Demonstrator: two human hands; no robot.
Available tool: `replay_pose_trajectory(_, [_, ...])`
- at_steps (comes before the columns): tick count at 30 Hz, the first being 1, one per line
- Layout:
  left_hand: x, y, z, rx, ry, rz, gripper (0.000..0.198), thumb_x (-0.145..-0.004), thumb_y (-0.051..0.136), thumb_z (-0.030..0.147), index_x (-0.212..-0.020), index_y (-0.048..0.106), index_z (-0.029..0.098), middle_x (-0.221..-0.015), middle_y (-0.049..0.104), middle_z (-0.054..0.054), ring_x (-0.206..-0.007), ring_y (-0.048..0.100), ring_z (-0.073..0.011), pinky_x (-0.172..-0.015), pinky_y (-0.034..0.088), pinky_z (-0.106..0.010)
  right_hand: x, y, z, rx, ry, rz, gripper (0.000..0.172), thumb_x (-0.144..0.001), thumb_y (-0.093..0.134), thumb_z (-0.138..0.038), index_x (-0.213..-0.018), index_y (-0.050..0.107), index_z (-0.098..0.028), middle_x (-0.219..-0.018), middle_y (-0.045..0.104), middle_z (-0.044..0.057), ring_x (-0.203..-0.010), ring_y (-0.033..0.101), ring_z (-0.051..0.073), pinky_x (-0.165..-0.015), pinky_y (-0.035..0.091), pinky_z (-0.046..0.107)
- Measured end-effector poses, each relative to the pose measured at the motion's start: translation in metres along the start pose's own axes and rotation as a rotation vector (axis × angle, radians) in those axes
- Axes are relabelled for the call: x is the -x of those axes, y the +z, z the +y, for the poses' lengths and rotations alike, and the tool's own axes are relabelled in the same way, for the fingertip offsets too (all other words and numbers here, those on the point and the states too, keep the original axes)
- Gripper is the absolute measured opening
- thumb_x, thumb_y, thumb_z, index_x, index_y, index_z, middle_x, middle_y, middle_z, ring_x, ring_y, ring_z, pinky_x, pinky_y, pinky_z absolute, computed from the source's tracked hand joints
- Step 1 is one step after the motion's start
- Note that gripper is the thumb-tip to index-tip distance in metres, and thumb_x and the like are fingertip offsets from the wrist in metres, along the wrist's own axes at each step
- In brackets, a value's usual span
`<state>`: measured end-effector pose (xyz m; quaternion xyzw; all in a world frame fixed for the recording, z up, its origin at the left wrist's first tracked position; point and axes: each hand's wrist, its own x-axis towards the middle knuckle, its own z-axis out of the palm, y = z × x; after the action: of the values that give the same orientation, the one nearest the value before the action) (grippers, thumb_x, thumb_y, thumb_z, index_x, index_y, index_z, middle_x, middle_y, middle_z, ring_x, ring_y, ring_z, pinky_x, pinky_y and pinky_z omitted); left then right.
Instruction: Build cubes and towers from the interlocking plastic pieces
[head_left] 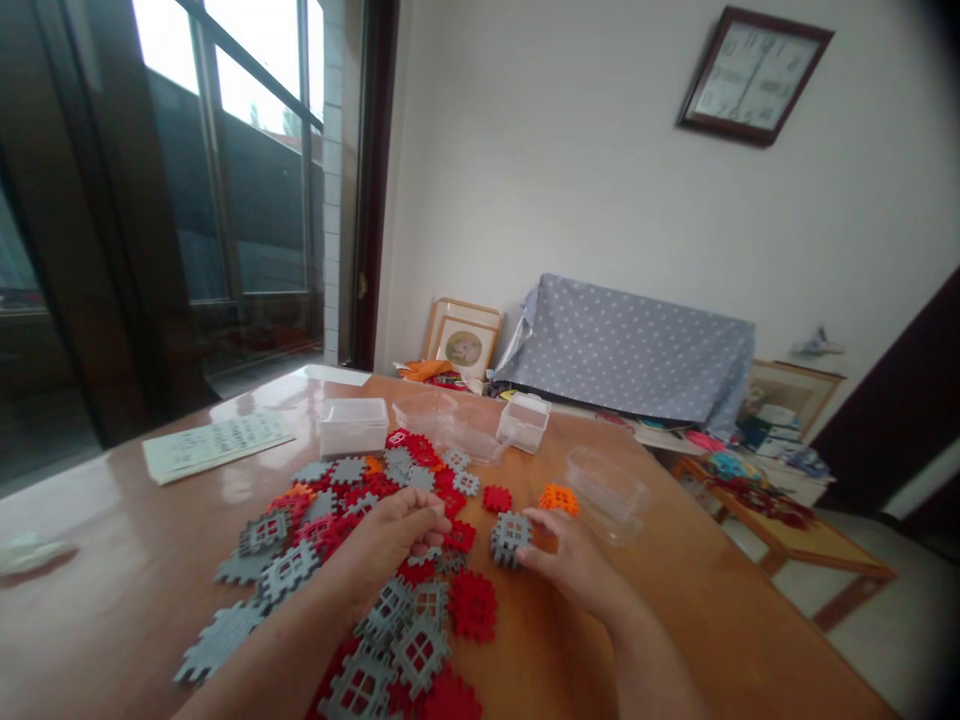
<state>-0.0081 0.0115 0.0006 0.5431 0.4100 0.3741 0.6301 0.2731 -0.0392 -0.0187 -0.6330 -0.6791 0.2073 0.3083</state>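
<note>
Hands: right hand is pinching a grey tile mid-table, left hand is curling over the pile, grip unclear | table is bearing all | pile of red and grey tiles is lying near left | orange tile is lying just beyond grey tile

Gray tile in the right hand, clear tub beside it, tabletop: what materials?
Gray tile: likely moulded plastic, matte, uniform colour, notched edges. Clear tub: probably thin transparent plastic; table shows through. Tabletop: looks like varnished wood, glossy, bright reflections.
</note>
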Motion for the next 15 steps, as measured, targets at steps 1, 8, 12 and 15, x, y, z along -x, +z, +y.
replay_pose_trajectory(1, [-0.0002,-0.0008,-0.0002,-0.006,0.0,0.0,0.031,-0.084,0.065,0.044,-0.096,0.058,0.017,-0.091,0.072,-0.007,-0.075,0.063,-0.0142,-0.07,0.044,-0.027,0.0,0.0009,0.0021,-0.001,0.006,-0.008,0.056,-0.076,0.074,-0.044,-0.124,0.066,-0.017,-0.119,0.068,0.012,-0.11,0.061,0.029,-0.099,0.044,0.043])
replay_pose_trajectory(8, [-0.0006,-0.0046,-0.0003,-0.037,0.021,-0.006,0.027,-0.085,0.063,0.042,-0.096,0.058,0.017,-0.092,0.071,-0.006,-0.077,0.062,-0.0149,-0.071,0.043,-0.027,0.0003,0.0069,0.0087,-0.076,0.036,-0.055,0.051,-0.073,0.076,-0.042,-0.12,0.069,-0.022,-0.113,0.07,0.009,-0.104,0.063,0.028,-0.095,0.047,0.043])
replay_pose_trajectory(12, [-0.0005,-0.0047,0.0002,-0.047,0.017,-0.008,0.028,-0.087,0.061,0.043,-0.096,0.058,0.018,-0.093,0.071,-0.005,-0.079,0.062,-0.0158,-0.074,0.044,-0.028,0.0006,0.0066,0.0095,-0.067,0.044,-0.083,0.05,-0.072,0.077,-0.04,-0.118,0.07,-0.022,-0.112,0.07,0.008,-0.102,0.063,0.027,-0.094,0.047,0.041])
replay_pose_trajectory(15, [-0.0002,-0.0042,0.0009,-0.05,0.017,-0.009,0.027,-0.087,0.062,0.043,-0.096,0.058,0.018,-0.092,0.071,-0.005,-0.08,0.062,-0.016,-0.074,0.044,-0.029,0.0003,0.0066,0.0119,-0.04,0.05,-0.102,0.051,-0.073,0.077,-0.04,-0.12,0.069,-0.023,-0.111,0.07,0.008,-0.101,0.062,0.027,-0.093,0.046,0.041])
